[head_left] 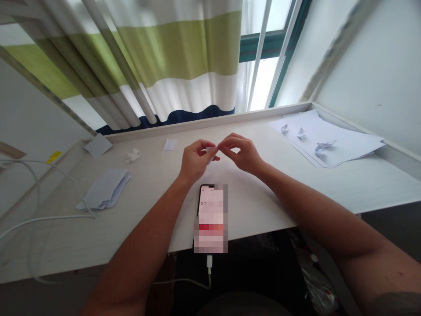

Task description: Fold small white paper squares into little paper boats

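Observation:
A small folded piece of white paper (211, 159) is pinched in my left hand (197, 160), thumb on the near side, above the middle of the desk. My right hand (242, 151) meets it from the right, with thumb and index fingertips closed at the paper's upper corner. The fingers cover much of the paper, so its exact folded shape is hidden. Just below the hands, a phone (211, 219) with a partly blurred screen lies at the desk's front edge.
Folded paper figures (321, 148) rest on large white sheets (348, 136) at right. A stack of paper pieces (105, 188), a crumpled paper (133, 156), a loose square (98, 145) and a small slip (169, 144) lie left. White cables (49, 217) cross the desk's left side.

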